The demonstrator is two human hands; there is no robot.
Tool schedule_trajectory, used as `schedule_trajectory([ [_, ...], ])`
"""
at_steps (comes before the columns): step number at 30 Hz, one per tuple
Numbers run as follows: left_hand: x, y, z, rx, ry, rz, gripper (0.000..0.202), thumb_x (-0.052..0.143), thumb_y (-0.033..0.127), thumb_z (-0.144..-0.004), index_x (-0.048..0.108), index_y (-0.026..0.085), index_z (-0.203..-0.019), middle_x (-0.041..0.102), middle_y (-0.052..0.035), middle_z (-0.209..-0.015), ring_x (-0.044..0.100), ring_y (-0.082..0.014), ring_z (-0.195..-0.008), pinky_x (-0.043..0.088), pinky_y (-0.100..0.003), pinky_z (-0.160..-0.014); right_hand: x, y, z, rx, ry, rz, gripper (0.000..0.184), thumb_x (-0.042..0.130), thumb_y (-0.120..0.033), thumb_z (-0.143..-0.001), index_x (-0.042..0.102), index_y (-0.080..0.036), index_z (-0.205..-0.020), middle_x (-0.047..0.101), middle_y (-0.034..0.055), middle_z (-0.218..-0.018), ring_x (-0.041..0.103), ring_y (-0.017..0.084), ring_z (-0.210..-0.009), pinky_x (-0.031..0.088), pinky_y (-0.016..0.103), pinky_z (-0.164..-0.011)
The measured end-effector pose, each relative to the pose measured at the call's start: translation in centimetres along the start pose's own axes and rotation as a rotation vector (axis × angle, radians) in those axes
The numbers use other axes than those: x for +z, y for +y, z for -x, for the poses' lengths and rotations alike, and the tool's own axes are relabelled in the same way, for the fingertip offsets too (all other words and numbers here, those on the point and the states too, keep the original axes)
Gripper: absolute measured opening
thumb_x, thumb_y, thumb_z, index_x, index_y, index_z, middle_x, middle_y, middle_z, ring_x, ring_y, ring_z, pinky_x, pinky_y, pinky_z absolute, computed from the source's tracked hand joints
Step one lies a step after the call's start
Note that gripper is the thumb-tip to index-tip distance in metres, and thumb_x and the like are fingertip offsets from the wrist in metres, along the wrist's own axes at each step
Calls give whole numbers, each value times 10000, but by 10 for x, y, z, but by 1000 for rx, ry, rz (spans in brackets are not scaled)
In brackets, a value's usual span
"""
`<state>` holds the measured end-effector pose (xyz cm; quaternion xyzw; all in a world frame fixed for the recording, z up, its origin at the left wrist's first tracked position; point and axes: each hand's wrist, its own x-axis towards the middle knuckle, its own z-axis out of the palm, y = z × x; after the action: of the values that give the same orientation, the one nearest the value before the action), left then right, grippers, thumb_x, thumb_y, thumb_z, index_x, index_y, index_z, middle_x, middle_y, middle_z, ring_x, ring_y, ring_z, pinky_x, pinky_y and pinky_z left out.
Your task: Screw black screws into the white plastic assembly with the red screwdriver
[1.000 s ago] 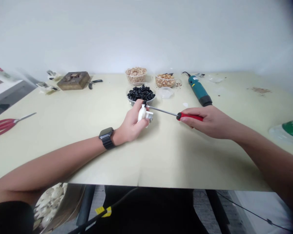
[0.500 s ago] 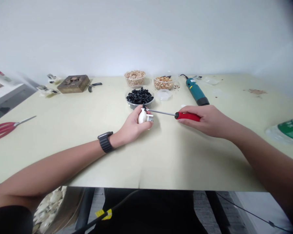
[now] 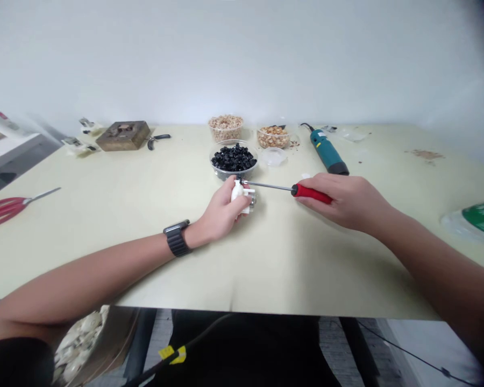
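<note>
My left hand (image 3: 220, 214) is closed around a small white plastic part (image 3: 237, 192) with a metal piece on its right side. A small black piece (image 3: 239, 179) sits at the top of that part, by my left fingertips. My right hand (image 3: 347, 201) grips the red handle of a screwdriver (image 3: 270, 186), its thin shaft pointing left. The screwdriver's tip reaches the black piece; whether it is seated in a screw is too small to tell. Just behind my left hand stands a clear bowl of black pieces (image 3: 234, 158).
Farther back are two tubs of small tan parts (image 3: 226, 128) (image 3: 273, 138), a clear lid (image 3: 272, 157) and a teal power tool (image 3: 328, 152). Red scissors (image 3: 8, 209), a metal block (image 3: 123, 135) and pliers (image 3: 158, 141) lie left. A green-labelled bottle (image 3: 482, 219) lies right.
My left thumb has shifted over the white part, which has turned slightly in the hand. The screwdriver tip stays at the black piece. The whole view has shifted a little.
</note>
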<state>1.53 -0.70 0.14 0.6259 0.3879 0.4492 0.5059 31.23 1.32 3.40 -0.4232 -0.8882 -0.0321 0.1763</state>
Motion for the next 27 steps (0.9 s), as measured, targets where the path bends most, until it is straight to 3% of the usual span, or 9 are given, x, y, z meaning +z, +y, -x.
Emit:
schedule_trajectory([
  [4,-3,0,1,64,24,-101,163,608,319,-893,515,207,-967,572,-9,-834,517,-151,-701,438,-306,-613,0,-2,4,-13,25,163,366,478,-490,-1077,754,-278,-1189,788,61,-996,704,228,-854,348,319,-593],
  [6,-4,-2,0,94,23,-150,166,608,328,-886,515,207,-952,577,-21,-841,519,-168,-730,431,-322,-633,0,-2,5,-12,13,138,359,485,-494,-1072,757,-274,-1152,786,54,-972,691,217,-817,347,314,-591],
  [11,-9,-8,-2,184,15,-252,143,587,304,-866,515,216,-951,607,-35,-857,533,-196,-755,429,-352,-668,-3,-1,0,63,-134,-170,329,547,-530,-1035,755,-278,-1073,791,23,-957,694,197,-786,471,306,-687],
  [19,-13,-4,-1,324,-44,-420,194,617,301,-842,517,221,-989,662,-45,-901,561,-204,-735,430,-375,-693,-20,-7,-8,226,-440,-512,439,554,-651,-1003,724,-250,-950,668,-3,-694,573,151,-589,435,290,-573],
  [21,-11,-3,-1,287,-28,-370,191,616,300,-847,516,219,-989,648,-38,-885,556,-198,-743,436,-362,-688,-19,-7,-9,220,-395,-487,420,627,-661,-955,705,-249,-982,708,9,-769,608,164,-633,449,292,-588],
  [23,-8,-2,-1,222,7,-270,179,605,302,-860,514,216,-988,624,-29,-880,548,-185,-748,441,-343,-676,-16,-6,-7,189,-255,-392,407,687,-647,-912,698,-251,-1004,755,33,-892,654,191,-716,466,307,-631],
  [27,-3,1,0,92,11,-101,162,590,312,-863,509,212,-962,570,0,-821,509,-147,-675,434,-313,-618,-10,-6,-1,77,-35,-67,352,538,-548,-1023,739,-280,-1129,783,66,-1046,697,246,-869,429,335,-674],
])
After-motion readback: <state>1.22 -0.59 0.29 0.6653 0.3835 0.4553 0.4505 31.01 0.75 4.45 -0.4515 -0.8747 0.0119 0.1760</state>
